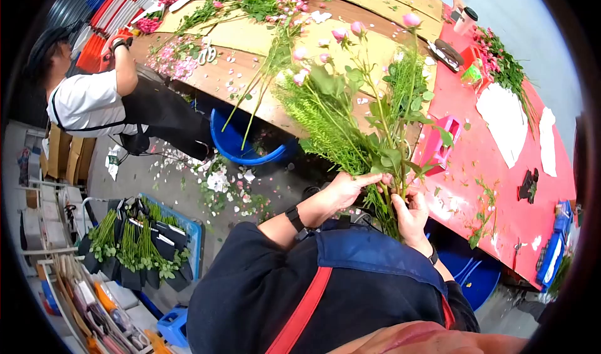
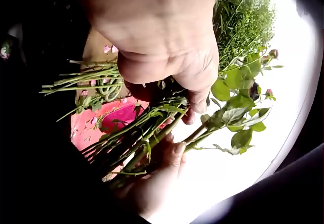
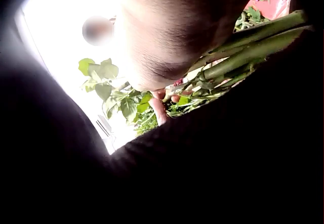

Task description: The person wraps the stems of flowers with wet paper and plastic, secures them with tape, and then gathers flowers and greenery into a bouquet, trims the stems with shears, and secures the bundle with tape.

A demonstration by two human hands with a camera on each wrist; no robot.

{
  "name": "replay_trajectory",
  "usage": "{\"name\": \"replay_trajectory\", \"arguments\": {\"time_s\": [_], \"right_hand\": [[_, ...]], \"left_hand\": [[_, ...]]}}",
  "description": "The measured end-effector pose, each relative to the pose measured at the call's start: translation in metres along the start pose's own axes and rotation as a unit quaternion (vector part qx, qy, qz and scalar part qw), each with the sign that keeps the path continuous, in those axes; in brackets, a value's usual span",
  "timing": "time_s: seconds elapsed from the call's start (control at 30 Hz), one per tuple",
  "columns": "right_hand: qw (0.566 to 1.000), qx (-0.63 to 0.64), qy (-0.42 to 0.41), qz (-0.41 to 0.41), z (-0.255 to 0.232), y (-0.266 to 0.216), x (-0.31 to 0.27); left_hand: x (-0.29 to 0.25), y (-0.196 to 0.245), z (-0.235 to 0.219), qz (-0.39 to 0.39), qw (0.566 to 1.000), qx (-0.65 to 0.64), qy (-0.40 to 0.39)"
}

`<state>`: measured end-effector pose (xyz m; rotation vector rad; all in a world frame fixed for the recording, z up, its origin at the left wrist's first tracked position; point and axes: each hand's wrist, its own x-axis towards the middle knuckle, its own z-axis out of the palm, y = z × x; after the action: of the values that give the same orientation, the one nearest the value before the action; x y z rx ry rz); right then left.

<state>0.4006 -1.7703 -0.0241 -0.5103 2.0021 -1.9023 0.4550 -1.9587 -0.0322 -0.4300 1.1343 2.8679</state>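
Observation:
Upright in front of the body is a bouquet of pale pink roses [image 1: 340, 35] with feathery greenery [image 1: 325, 116] and broad rose leaves [image 1: 389, 157]. My left hand [image 1: 347, 189] grips it around the gathered stems from the left side. On the right, my right hand [image 1: 411, 215] pinches a rose stem [image 2: 195, 133] against the bundle, thumb along it, just below the left hand. In the left wrist view the green stems [image 2: 136, 155] run down past both hands. Thick cut stems [image 3: 253, 52] pass beside the right palm in the right wrist view.
A wooden table [image 1: 250, 72] holds cut roses, petals and scissors [image 1: 207, 52]. At right, a red-covered table [image 1: 476, 185] carries a pink holder [image 1: 440, 142] and white paper [image 1: 503, 123]. Blue tubs [image 1: 250, 155] stand below. Another person [image 1: 94, 103] works at the left.

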Motion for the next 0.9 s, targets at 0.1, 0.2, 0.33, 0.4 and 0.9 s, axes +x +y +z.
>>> {"name": "replay_trajectory", "arguments": {"time_s": [0.1, 0.2, 0.33, 0.4, 0.9], "right_hand": [[1.000, -0.023, -0.008, -0.015, -0.001, 0.007, 0.001], [0.999, -0.012, -0.031, -0.008, 0.008, 0.006, 0.003], [0.998, 0.019, -0.061, 0.018, 0.026, -0.002, 0.000], [0.993, 0.049, -0.097, 0.040, 0.036, -0.002, 0.001], [0.991, -0.072, -0.096, 0.063, 0.173, -0.005, 0.094]], "left_hand": [[-0.011, 0.007, -0.005, 0.021, 1.000, -0.014, -0.001], [-0.024, 0.012, -0.010, 0.020, 0.999, -0.030, 0.010], [-0.039, 0.008, -0.022, 0.037, 0.998, -0.044, 0.011], [-0.048, 0.008, -0.027, 0.049, 0.997, -0.056, 0.019], [-0.100, 0.055, -0.158, 0.054, 0.974, -0.101, 0.193]]}}
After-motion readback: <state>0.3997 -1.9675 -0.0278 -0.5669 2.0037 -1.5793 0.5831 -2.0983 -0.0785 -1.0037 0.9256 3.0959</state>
